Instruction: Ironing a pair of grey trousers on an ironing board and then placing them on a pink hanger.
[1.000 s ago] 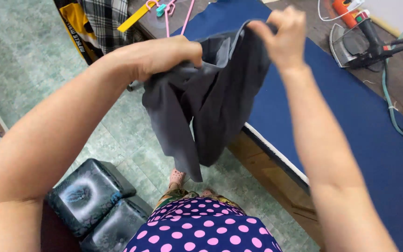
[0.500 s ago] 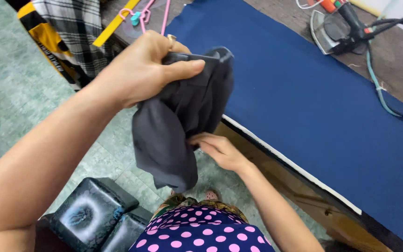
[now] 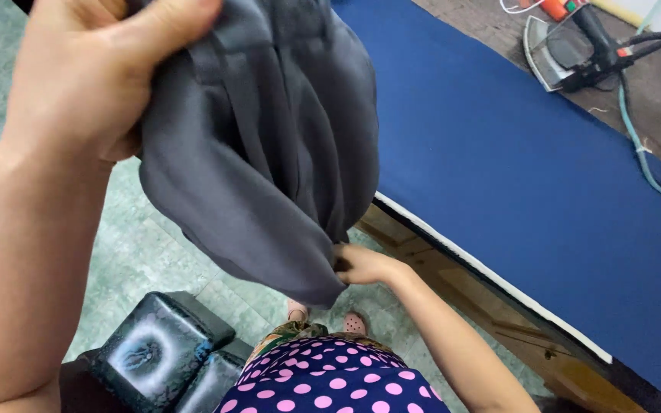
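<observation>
The left hand [image 3: 86, 76] is raised close to the camera, fingers curled tight around a bunched top edge of a dark grey garment [image 3: 269, 153] — the cloth hangs down from that fist in loose folds. Lower, the right hand [image 3: 365, 264] pinches the garment's bottom hem, fingers closed on the fabric. To the right stretches a blue padded ironing table [image 3: 514, 176]; an iron [image 3: 568, 38] rests at its far end with cables. Near left, on the tiled floor [image 3: 139, 245], sits a black cushioned stool [image 3: 154, 352].
</observation>
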